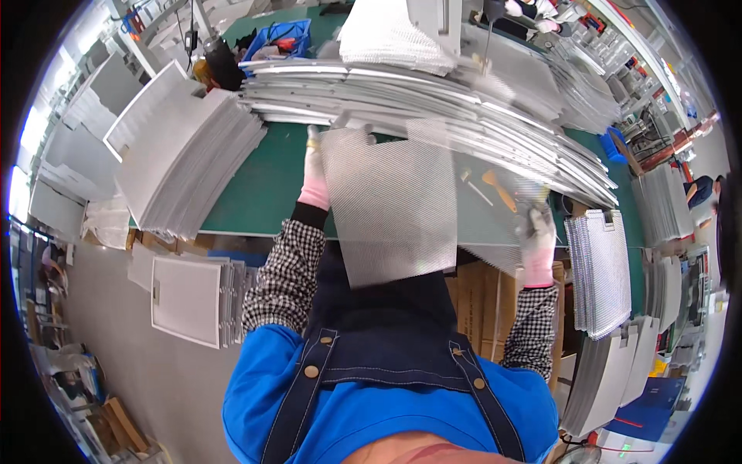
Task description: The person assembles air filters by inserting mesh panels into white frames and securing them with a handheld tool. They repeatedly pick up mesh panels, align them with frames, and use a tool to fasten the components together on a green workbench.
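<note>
A grey metal mesh sheet (394,205) with a notched top edge hangs upright before my body. My left hand (314,166), in a white and pink glove, is closed on its upper left edge. Farther right, my gloved right hand (539,240) is smeared by motion. It grips the right edge of a second, see-through mesh sheet (495,254), whose lower corner juts past the table edge. A small orange-handled scraper (499,191) and a thin white-headed tool (474,188) show in the area of that sheet.
A long stack of silvery frame strips (371,89) crosses the green table (255,182). Stacked framed panels (182,155) stand at the left, more mesh sheets (603,271) at the right. Behind sit a blue basket (280,37) and a dark bottle (222,63). A cardboard box (475,305) is below.
</note>
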Demonstrator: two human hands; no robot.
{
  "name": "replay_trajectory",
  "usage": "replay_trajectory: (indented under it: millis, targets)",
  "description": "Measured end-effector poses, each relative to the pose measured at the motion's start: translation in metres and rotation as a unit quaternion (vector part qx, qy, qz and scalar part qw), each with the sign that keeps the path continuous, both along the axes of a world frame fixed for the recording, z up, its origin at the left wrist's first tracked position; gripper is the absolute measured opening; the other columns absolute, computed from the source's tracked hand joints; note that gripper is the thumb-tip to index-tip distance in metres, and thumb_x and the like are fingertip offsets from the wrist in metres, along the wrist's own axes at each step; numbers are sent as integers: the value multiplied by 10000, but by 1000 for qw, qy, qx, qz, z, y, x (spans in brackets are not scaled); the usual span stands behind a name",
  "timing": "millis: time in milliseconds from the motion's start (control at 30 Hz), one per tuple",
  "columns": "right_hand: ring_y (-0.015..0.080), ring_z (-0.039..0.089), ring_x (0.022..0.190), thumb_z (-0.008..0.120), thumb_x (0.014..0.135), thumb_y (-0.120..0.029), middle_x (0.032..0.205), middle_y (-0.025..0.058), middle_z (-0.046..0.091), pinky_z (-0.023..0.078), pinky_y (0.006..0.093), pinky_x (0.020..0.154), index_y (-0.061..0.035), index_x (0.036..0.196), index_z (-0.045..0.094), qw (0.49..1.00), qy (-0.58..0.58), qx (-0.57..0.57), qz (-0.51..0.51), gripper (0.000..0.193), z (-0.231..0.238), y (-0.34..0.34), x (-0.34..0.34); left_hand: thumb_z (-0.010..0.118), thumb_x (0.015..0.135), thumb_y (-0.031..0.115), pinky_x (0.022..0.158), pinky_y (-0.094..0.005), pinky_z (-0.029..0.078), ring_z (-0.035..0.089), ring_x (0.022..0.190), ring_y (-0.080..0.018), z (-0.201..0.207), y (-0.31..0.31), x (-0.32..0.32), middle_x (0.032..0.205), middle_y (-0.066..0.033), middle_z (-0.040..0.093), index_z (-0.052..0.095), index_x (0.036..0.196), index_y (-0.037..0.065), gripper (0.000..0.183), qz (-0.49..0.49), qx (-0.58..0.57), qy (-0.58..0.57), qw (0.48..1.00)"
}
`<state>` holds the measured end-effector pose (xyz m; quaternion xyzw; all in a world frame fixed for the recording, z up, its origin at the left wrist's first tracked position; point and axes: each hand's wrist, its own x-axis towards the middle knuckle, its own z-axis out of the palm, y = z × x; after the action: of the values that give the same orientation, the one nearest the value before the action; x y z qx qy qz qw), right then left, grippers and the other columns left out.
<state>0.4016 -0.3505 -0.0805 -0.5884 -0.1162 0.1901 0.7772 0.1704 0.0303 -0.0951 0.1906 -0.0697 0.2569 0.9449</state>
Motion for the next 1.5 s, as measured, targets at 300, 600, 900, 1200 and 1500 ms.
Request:
replay_trajectory:
  millis: [300, 600, 900, 1200, 1500]
  targets:
    - [163, 681, 836, 538, 947, -37, 1070, 118, 675, 576, 298, 677, 45, 1345, 499, 963, 30, -116, 239, 408, -13, 73, -85, 489, 981, 620, 983, -494, 535, 602, 1148, -366, -43, 21, 1, 1358, -276, 547, 390, 1486, -34, 833, 35, -32, 122, 991]
    - [180, 692, 780, 502, 954, -41, 973, 126, 690, 587, 287, 644, 46, 1280, 516, 963, 39, -126, 235, 338, -23, 91, -89, 580, 900, 677, 941, -530, 547, 598, 1085, -359, -10, -1, -14, 1347, -286, 537, 388, 1484, 0, 914, -24, -21, 49, 998]
    - [177, 698, 788, 546, 951, -86, 990, 130, 688, 570, 277, 645, 63, 1318, 496, 936, -21, -220, 274, 399, -29, 87, -76, 643, 924, 562, 965, -507, 542, 595, 1096, -345, -15, -1, -11, 1353, -260, 533, 369, 1490, -4, 846, 4, 22, 100, 995]
    - [339, 628, 1165, 622, 962, -364, 1244, 227, 657, 460, 408, 1018, 17, 1359, 541, 840, -480, -215, 133, 557, 123, 236, 110, 635, 920, 563, 907, -458, 545, 600, 1049, -282, -41, 12, -16, 1246, -165, 582, 373, 1526, 143, 782, -5, 23, 69, 997]
    - [408, 535, 1278, 590, 837, -672, 1341, 208, 570, 285, 666, 1087, -97, 1441, 483, 638, -568, -498, -150, 841, 130, 430, 178, 697, 873, 578, 877, -445, 566, 598, 1008, -312, -43, 7, 2, 1207, -197, 587, 435, 1468, 70, 825, -26, 33, 109, 993]
